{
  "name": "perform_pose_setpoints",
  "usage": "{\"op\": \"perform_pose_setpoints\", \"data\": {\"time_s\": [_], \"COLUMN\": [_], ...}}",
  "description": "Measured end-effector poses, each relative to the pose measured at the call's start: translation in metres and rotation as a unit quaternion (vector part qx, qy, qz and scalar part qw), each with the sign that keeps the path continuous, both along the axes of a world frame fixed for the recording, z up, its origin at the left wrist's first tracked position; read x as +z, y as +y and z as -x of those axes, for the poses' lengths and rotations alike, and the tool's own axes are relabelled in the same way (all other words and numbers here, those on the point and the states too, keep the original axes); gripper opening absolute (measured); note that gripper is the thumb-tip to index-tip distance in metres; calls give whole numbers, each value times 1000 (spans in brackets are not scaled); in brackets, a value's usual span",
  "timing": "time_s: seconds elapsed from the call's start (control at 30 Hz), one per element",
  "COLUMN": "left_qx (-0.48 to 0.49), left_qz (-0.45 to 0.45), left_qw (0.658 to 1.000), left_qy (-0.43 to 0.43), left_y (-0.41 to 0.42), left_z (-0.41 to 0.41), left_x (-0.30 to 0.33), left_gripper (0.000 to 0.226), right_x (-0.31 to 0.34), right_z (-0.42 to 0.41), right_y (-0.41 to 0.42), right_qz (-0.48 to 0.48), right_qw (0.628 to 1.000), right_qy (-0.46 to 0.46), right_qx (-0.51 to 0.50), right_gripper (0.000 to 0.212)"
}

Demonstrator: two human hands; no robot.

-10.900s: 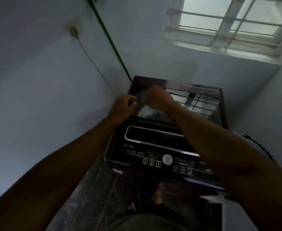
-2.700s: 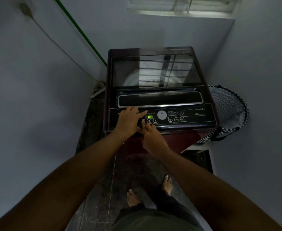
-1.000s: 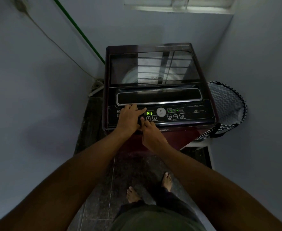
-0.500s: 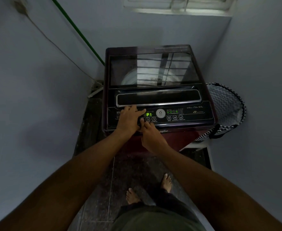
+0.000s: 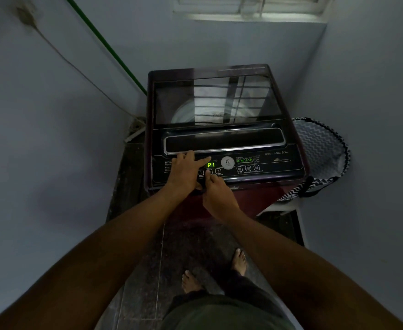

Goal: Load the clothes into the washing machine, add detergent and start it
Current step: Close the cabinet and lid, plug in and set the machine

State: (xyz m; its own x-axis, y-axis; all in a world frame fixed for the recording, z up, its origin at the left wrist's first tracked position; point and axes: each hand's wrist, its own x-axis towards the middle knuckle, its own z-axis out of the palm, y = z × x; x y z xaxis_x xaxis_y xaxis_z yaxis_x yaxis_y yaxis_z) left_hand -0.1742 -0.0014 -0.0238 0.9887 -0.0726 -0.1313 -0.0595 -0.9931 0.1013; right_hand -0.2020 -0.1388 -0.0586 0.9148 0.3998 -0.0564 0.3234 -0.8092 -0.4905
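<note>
Washing machine [image 5: 221,129], top-loader, sits in the corner under the window [image 5: 250,8]; glass lid [image 5: 217,101] is down, and reflections hide whatever is in the drum. On the control panel [image 5: 267,163] at the machine's front edge the green display [image 5: 211,165] reads "P1". Legible: buttons "1" and "3", a "6" on the round dial [image 5: 227,162], "Delay", "6.5 kg". The brand starts "Whi…", the rest is under the left hand [image 5: 186,172], which lies flat on the panel, fingers straight. Right hand [image 5: 216,191]: one extended finger covers the middle button, others curled, holding nothing. Other captions are too small to read. Zigzag laundry basket [image 5: 322,148] stands just right of the machine.
</note>
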Motion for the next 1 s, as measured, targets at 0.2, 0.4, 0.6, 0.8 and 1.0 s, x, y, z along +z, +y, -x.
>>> {"op": "perform_pose_setpoints", "data": {"time_s": [0.2,0.4,0.6,0.8,1.0], "left_qx": [2,5,6,4,6], "left_qz": [-10,-15,-20,-17,-12], "left_qw": [1000,1000,1000,1000,1000], "left_qy": [-1,8,12,18,14], "left_y": [-2,-3,-5,-4,-5], "left_z": [0,1,2,1,0], "left_x": [1,3,4,4,2], "left_gripper": [99,100,101,102,101], "right_x": [14,25,23,33,54], "right_z": [-11,-16,-11,-23,-28], "right_y": [4,2,-4,-6,5], "right_qz": [-31,19,21,31,142], "right_qw": [998,999,998,996,989], "right_qy": [56,36,61,63,36], "right_qx": [-19,-27,-25,-52,33], "right_gripper": [24,24,53,27,24]}}
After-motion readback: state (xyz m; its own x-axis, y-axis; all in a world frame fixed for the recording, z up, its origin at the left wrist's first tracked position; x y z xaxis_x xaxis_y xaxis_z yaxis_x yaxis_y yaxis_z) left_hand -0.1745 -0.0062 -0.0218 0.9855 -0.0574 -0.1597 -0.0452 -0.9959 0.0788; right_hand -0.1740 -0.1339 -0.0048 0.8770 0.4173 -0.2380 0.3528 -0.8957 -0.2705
